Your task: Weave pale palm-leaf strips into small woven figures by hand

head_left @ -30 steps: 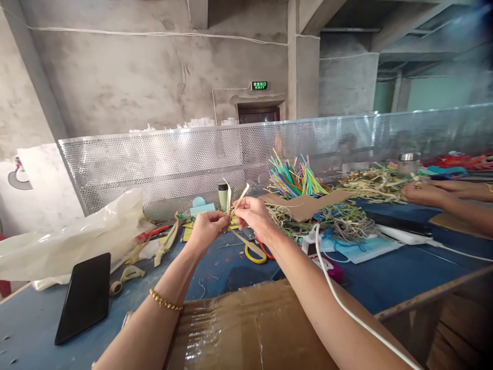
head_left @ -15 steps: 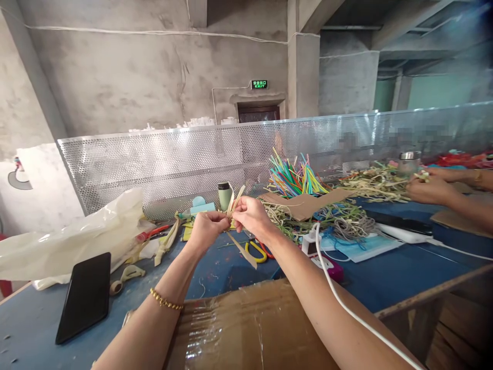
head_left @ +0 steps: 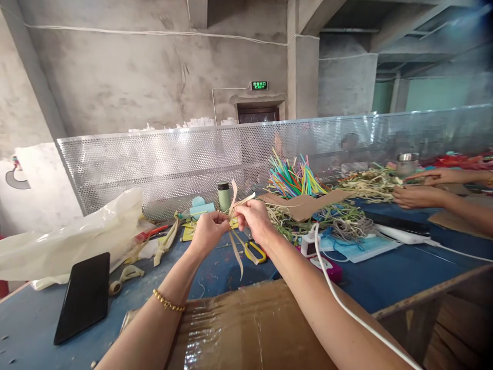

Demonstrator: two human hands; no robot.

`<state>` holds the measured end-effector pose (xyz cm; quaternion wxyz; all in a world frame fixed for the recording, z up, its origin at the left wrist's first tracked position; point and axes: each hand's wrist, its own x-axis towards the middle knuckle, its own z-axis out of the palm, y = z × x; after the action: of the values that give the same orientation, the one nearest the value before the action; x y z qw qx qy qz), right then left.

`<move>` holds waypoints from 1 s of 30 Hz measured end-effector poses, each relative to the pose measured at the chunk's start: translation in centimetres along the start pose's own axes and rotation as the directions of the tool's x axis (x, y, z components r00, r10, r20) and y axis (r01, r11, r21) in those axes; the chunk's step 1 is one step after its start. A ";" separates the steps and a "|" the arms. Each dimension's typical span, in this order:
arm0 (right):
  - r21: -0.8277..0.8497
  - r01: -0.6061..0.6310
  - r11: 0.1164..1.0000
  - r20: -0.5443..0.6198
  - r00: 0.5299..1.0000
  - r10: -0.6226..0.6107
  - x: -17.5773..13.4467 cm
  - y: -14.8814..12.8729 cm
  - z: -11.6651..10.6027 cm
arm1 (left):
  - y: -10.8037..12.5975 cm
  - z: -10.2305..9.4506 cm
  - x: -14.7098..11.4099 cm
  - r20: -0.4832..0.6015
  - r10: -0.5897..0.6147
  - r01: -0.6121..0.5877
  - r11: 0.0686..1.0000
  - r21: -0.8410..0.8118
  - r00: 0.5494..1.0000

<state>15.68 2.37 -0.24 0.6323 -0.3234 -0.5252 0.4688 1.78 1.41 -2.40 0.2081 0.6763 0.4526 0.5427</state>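
Observation:
Pale flat strips (head_left: 235,252), like straw or dried leaf, are pinched between my two hands above the blue table. My left hand (head_left: 209,231) is closed on them from the left, thumb and fingertips pressed together. From the right my right hand (head_left: 254,218) pinches the same strips, its fingertips close to the left ones. Some ends stick up above the fingers and two longer ends hang down. Behind the hanging ends lie yellow-handled scissors (head_left: 256,253). A green bottle with a black lid (head_left: 224,196) stands just beyond my hands.
A cardboard box (head_left: 246,329) is nearest me. A phone (head_left: 83,297) and plastic sheet (head_left: 77,236) lie left. Right are coloured stems (head_left: 295,177), cut strips, a face mask (head_left: 367,247) and a white cable (head_left: 327,277). A co-worker's hands (head_left: 427,192) work at far right.
The strips have spread: a second end now hangs down, and one upper end leans right over my right hand. The co-worker's hands have moved left and apart.

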 end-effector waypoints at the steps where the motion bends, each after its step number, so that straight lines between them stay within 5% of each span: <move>1: 0.003 0.003 1.000 -0.004 1.000 -0.003 0.0 0.0 0.0 | 0.0 0.0 0.0 0.004 -0.004 0.004 1.000 -0.014 1.000; 12: 0.038 -0.015 0.999 -0.081 0.997 0.018 0.3 -0.2 -0.7 | 0.5 0.2 -0.2 -0.030 -0.040 0.035 0.989 -0.145 0.999; 19: 0.153 -0.141 0.978 -0.082 0.985 0.154 0.6 0.4 -0.6 | 1.9 0.1 -0.9 0.191 0.066 0.004 0.939 -0.343 0.979; 22: 0.135 -0.151 0.979 -0.110 0.980 0.166 0.8 0.4 -0.8 | 1.6 0.1 -0.8 0.188 0.038 0.037 0.924 -0.381 0.981; 30: 0.012 -0.052 0.999 0.129 0.990 0.050 0.7 0.6 -1.2 | 0.6 -0.2 -0.3 0.037 -0.054 0.063 0.953 -0.296 0.998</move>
<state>16.71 3.35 -0.80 0.5874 -0.3009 -0.5526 0.5090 1.89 0.83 -2.01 0.3297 0.6312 0.3826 0.5885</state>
